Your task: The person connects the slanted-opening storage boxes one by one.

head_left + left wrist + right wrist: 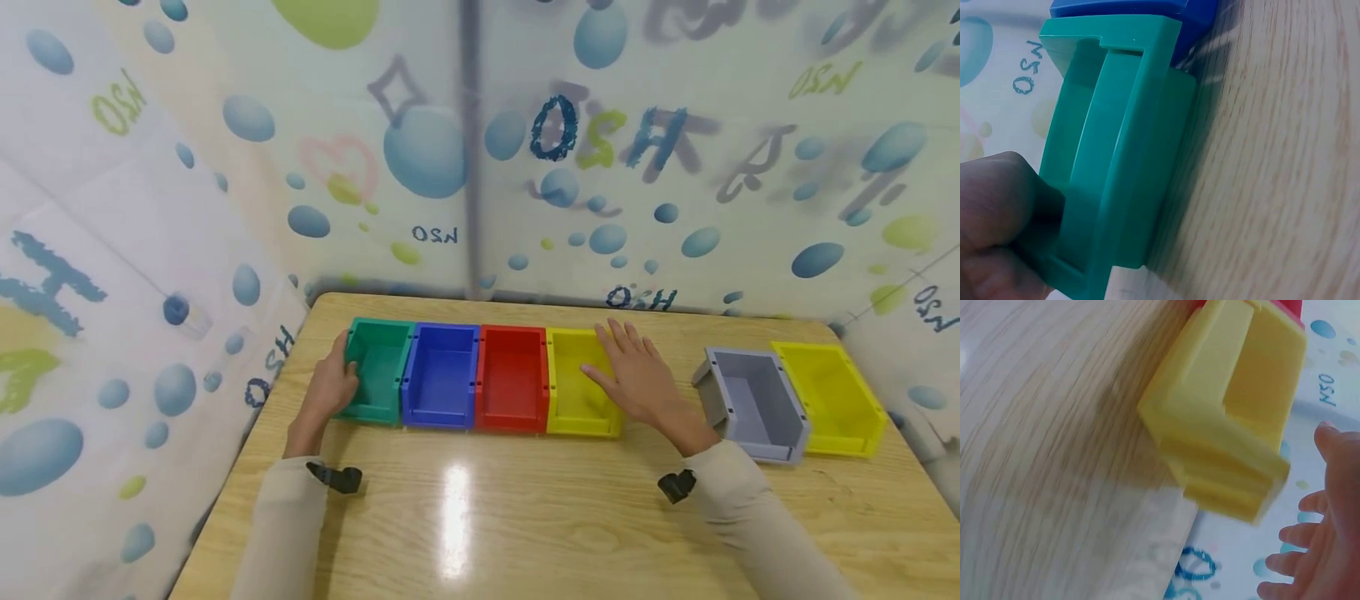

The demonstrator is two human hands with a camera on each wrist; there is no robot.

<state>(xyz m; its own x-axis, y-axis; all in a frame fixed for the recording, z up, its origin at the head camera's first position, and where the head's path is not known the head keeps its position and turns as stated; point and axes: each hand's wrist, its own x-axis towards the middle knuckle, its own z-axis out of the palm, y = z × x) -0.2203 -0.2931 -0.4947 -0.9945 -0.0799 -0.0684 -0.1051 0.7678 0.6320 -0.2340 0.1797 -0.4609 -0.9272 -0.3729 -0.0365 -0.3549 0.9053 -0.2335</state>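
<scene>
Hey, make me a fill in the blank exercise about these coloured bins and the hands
1. The green bin is gripped by the person's ____ hand.
2. The red bin stands between the row's yellow bin and the ____ bin.
3. That row, starting at the green bin, holds ____ bins.
4. Apart from the row, another yellow bin stands beside the ____ bin.

Missing words: left, blue, four, gray.
</scene>
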